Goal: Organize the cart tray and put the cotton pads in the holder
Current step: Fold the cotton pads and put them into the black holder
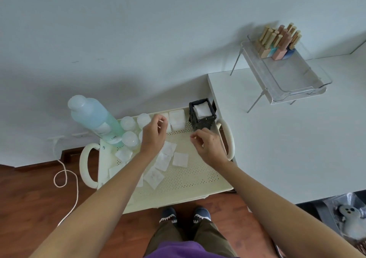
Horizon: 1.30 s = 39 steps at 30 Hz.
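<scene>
A cream perforated cart tray holds several loose white cotton pads scattered across its middle and left. At its back right corner stands a black woven holder with white pads stacked inside. My left hand hovers over the tray's back, fingers loosely curled, nothing visible in it. My right hand hangs just in front of the holder, fingertips pinched together; whether a pad is between them I cannot tell.
A tall blue-green bottle, small clear jars and white rectangular boxes line the tray's back. A white desk stands to the right with a clear rack of nail polish bottles. A cord lies on the wooden floor.
</scene>
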### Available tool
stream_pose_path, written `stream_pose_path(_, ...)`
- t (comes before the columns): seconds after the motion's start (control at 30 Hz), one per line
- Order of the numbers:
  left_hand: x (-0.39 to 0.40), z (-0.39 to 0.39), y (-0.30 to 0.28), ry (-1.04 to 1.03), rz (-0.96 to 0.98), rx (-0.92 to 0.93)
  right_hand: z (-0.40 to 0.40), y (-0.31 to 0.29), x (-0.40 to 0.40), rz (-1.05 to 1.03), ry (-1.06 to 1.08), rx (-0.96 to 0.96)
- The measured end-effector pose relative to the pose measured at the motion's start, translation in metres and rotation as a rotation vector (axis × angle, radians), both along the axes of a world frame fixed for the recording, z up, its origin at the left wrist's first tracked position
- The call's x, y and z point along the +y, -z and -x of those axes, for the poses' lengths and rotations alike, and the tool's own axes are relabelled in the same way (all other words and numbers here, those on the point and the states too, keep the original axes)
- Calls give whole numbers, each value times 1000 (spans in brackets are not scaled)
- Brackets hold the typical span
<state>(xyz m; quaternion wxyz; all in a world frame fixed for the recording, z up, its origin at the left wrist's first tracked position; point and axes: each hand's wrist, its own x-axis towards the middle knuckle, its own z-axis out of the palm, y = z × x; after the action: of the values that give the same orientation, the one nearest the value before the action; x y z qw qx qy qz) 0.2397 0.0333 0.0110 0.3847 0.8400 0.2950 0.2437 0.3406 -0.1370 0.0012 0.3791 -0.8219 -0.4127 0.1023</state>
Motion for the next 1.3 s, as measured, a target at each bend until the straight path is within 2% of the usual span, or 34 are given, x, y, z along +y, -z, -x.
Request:
stream_pose_path(0.2,-26,19,51,279,-121,403,25,43,6,363,-25,186)
stream_pose_path(0.33,-26,16,66,312,-139,597,33,57,17,489,6,195)
stream_pose_path(0.5,-23,14,75,325,-263,727,41,68,23,672,34,155)
stream_pose_path(0.7,-24,11,76,342,-272,763,40,71,19,669,86,187)
stream_pose_path(0.8,-25,9,71,326,-209,743,39,69,16,657,104,211)
stream_pose_path(1.1,-27,7,39,149,-39,401,38,59,-3,595,178,296)
stream_pose_path(1.2,-26,8,26,110,38,266,33,49,-4,511,252,406)
stream_pose_path(1.3,-23,5,11,85,25,155,25,36,-6,412,316,460)
